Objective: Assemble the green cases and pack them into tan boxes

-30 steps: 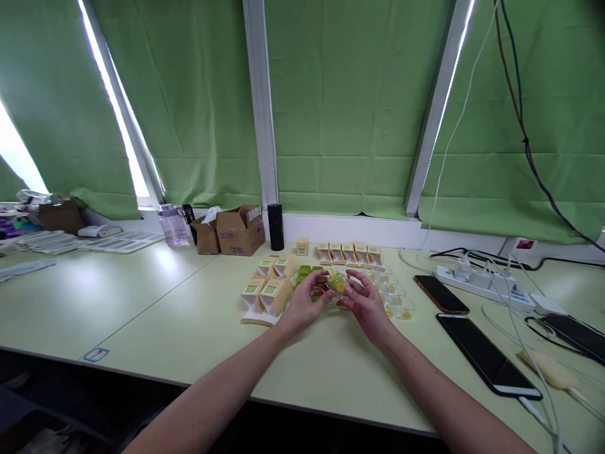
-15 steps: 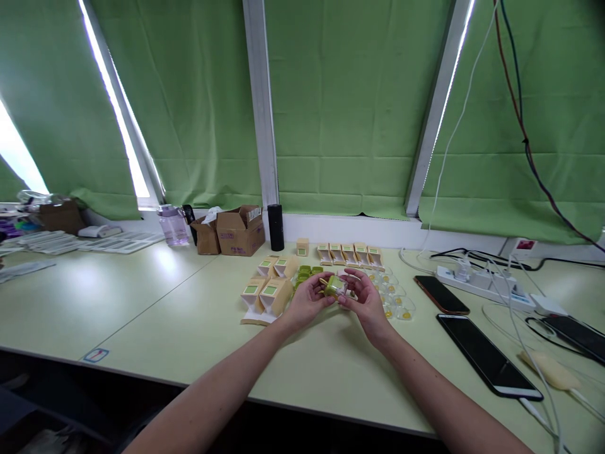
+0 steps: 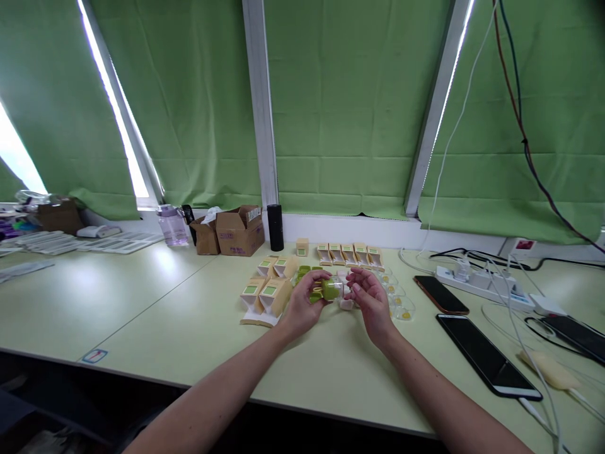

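Observation:
In the head view, a small green-and-clear plastic container (image 3: 332,288) lies sideways between my hands, above the table. My left hand (image 3: 305,304) grips its green end, fingers behind and thumb below. The fingertips of my right hand (image 3: 371,304) close around the clear end at the right. Under and behind my hands are several green plastic pieces (image 3: 302,272), partly covered. A pale pink piece (image 3: 346,304) shows just below the container. Right of my right hand lie several clear domed pieces with yellow centres (image 3: 404,309).
Open cardboard boxes with green labels (image 3: 269,296) stand on the left, with another row (image 3: 350,254) behind. Two phones (image 3: 489,356) and a power strip (image 3: 484,287) with trailing cables lie on the right. A black cylinder (image 3: 275,227) and a brown carton (image 3: 240,232) stand at the back.
The container has turned level, its clear end facing right. My left hand has shifted its hold to the green end, and my right fingers have moved slightly right, onto the clear end.

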`<state>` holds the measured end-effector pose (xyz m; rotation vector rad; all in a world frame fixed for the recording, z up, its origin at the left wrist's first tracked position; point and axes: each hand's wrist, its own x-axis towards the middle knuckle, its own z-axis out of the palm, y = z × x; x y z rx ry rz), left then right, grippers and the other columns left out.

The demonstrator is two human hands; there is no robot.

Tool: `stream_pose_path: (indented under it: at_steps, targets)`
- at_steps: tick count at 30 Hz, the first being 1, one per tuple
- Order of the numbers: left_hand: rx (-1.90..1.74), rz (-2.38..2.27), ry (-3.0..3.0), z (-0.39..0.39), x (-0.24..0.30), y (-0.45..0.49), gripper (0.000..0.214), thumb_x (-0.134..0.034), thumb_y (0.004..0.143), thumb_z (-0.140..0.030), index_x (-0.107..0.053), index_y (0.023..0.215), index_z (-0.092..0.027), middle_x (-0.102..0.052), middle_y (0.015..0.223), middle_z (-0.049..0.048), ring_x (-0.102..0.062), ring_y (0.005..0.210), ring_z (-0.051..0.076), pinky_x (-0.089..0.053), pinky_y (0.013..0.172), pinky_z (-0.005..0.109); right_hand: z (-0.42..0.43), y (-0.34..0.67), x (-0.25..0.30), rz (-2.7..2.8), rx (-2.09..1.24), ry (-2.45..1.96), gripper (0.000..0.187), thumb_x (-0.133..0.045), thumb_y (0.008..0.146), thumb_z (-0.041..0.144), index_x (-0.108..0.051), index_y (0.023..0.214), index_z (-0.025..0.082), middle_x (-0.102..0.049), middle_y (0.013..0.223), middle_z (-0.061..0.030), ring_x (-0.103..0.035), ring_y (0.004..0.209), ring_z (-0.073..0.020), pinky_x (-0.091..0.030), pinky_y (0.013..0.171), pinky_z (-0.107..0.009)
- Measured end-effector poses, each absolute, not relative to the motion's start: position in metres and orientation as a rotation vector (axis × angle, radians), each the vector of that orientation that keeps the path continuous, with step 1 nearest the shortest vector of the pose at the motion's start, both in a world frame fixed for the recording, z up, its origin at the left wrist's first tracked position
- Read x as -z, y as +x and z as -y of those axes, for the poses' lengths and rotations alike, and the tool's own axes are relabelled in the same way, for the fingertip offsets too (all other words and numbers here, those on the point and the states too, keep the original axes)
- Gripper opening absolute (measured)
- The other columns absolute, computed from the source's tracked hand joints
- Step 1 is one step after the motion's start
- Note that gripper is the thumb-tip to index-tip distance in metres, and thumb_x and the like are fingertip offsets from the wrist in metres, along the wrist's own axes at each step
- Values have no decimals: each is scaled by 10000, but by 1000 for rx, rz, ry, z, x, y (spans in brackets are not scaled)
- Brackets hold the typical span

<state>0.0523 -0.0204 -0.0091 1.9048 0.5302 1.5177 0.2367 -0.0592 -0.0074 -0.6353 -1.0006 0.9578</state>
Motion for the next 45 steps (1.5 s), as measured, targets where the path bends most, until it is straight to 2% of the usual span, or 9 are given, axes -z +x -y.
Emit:
stream_pose_path:
  at_steps: [5,9,14,21,29,45]
  targets:
    - [-1670,-531,2206,24,6,48,452,-663,819,-2,-663,1212,-225,-704,1295,112,-670,1267,275,-575,1074,453,58,238,9,987,-969,-640,435,-877,796,439,-734,1166,263,-672,1089,-62,-619,1000,-224,-592,713,-302]
    - [-1644,-567,2290,27,3,46,481,-737,829,-60,-655,1269,-236,-702,1325,120,-671,1281,294,-559,1117,489,57,238,10,991,-959,-642,420,-867,804,443,-735,1164,270,-673,1085,-61,-624,994,-225,-596,709,-306]
    - [-1526,-703,2323,29,3,44,510,-821,828,-189,-652,1307,-229,-728,1286,123,-688,1218,310,-577,1063,485,57,237,9,987,-924,-669,419,-851,809,457,-735,1161,261,-683,1085,-72,-626,980,-232,-597,689,-317]
    - [-1279,-897,2493,31,-1,42,483,-853,809,-264,-699,1264,-220,-743,1245,124,-667,1184,347,-485,1091,561,54,240,10,964,-876,-695,402,-831,812,463,-732,1141,254,-690,1056,-63,-629,959,-224,-561,670,-301]
    - [-914,-1008,2610,34,-1,44,495,-885,791,-291,-714,1252,-237,-754,1251,97,-664,1196,339,-449,1078,527,54,240,9,939,-863,-712,393,-848,772,469,-747,1079,246,-694,1030,-64,-629,936,-226,-527,636,-293]
    - [-622,-1008,2692,40,-10,46,481,-889,782,-361,-720,1215,-236,-750,1209,78,-646,1186,329,-417,1034,476,54,239,8,928,-893,-737,393,-874,756,492,-767,1044,248,-727,1022,-63,-639,914,-219,-509,634,-288]
